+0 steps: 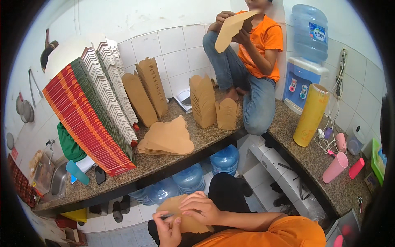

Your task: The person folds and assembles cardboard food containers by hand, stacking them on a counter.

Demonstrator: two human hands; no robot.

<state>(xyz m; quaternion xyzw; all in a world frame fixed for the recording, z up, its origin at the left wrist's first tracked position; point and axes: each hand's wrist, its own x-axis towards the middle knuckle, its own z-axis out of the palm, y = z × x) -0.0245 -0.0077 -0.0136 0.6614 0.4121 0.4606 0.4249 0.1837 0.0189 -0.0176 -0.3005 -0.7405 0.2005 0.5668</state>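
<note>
A brown cardboard food-box blank (pixel 190 225) rests over my lap, partly hidden by my hands. My left hand (pixel 168 230) grips its left side, thumb over the top and fingers curled at the edge. From the right, my right hand (pixel 200 208) presses bent fingers onto the board beside the left fingertips and holds it there. On the counter ahead lies a pile of flat brown box blanks (pixel 166 138). Nested stacks of folded brown boxes (pixel 202 103) stand behind it, with a single box stack (pixel 227 113) to their right.
A tall stack of red printed cartons (pixel 88 119) leans on the counter (pixel 119 181) at left. Across from me, a co-worker (pixel 261 51) sits on the counter holding a brown blank (pixel 232 31). Blue water jugs (pixel 188 179) stand below. A yellow film roll (pixel 310 115) and pink cups (pixel 335 168) stand right.
</note>
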